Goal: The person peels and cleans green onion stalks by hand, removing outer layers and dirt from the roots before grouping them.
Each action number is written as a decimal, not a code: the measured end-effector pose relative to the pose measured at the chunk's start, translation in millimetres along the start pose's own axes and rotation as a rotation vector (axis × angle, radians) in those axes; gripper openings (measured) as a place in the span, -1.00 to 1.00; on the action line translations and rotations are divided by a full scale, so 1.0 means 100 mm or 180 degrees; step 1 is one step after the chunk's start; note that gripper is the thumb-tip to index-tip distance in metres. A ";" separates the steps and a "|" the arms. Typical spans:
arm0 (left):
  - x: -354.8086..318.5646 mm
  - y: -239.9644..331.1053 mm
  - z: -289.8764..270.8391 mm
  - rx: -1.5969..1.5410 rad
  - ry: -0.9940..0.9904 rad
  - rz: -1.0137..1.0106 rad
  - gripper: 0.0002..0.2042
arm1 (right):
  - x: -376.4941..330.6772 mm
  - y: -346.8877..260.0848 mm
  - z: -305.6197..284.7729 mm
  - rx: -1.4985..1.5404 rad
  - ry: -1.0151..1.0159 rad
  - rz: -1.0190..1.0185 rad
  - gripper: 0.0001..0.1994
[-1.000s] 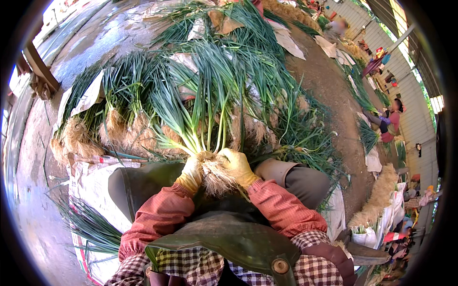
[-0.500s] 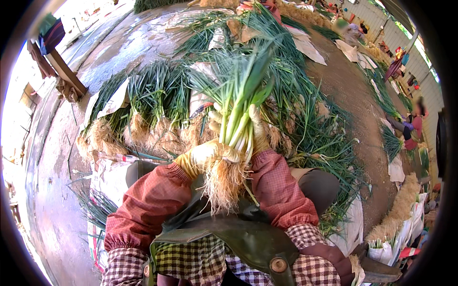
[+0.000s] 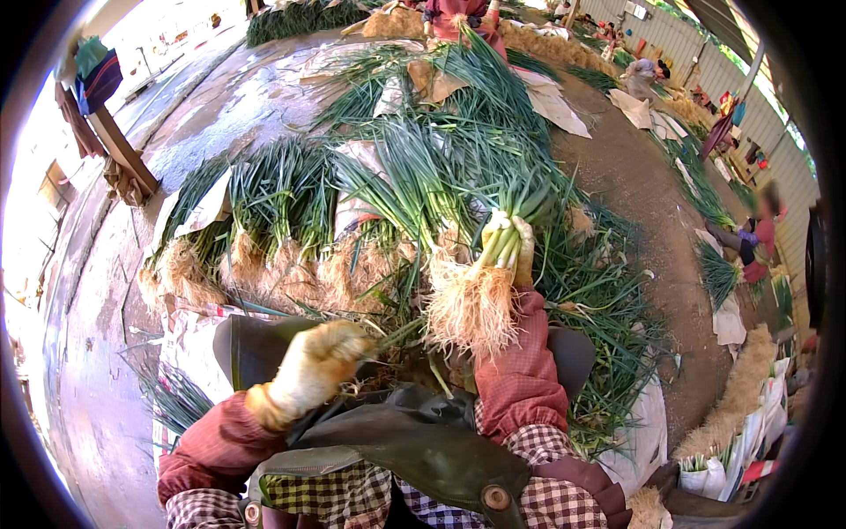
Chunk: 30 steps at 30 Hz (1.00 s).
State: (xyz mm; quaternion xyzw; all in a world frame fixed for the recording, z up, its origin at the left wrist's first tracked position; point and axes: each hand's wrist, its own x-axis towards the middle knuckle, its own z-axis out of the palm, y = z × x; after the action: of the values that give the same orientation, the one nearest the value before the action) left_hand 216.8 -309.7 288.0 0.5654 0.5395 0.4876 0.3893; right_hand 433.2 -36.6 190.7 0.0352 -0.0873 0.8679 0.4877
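Note:
A bunch of spring onions (image 3: pixel 502 240) is in my right hand (image 3: pixel 523 251), its yellowish-gloved fingers wrapped round the pale stalks. The long straw-coloured roots (image 3: pixel 473 304) hang toward me, and the green tops point away. Lower and to the left, over my lap, my left hand (image 3: pixel 322 363) is closed in a stained glove, blurred by motion. From its fingers a thin strand of green onion leaf (image 3: pixel 398 337) sticks out to the right. Just beyond the held bunch, more spring onions (image 3: pixel 401 189) lie with their tops away from me.
Root-ended bunches (image 3: pixel 185 264) lie in a row at the left. Loose green onions (image 3: pixel 608 309) are heaped at my right, beside a brown path (image 3: pixel 608 181). A wooden post (image 3: pixel 128 150) stands far left. Another person (image 3: pixel 463 22) works opposite; several others sit at the right.
My left hand has let go of the bunch's root end and moved down and left, with a green strand. My right hand has carried the bunch to the right and lowered it.

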 end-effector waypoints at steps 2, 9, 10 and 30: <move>0.07 -0.01 -0.17 -0.1538 0.0795 -0.0738 -0.86 | -0.06 -0.11 -0.01 0.0267 -0.0022 -0.0132 -0.66; 0.55 -0.79 -0.76 0.2902 -0.0658 -0.0121 -0.60 | 0.01 0.01 0.04 -0.0421 0.0077 -0.0139 -0.73; 0.61 -0.73 -0.51 0.3206 -0.0622 -0.0153 -0.52 | -0.02 0.11 0.07 -0.0856 0.0136 -0.0268 -0.75; 0.11 0.55 -1.76 0.4511 0.0315 -0.0288 -0.86 | 0.17 -0.95 -0.75 -0.1405 0.0842 -0.1108 -0.74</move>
State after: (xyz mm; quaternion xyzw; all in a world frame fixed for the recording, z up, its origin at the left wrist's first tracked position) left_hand 57.8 -320.4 381.7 0.6368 0.7667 0.0279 -0.0771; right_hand 507.3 39.9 130.8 -0.1704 -0.2020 0.7286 0.6319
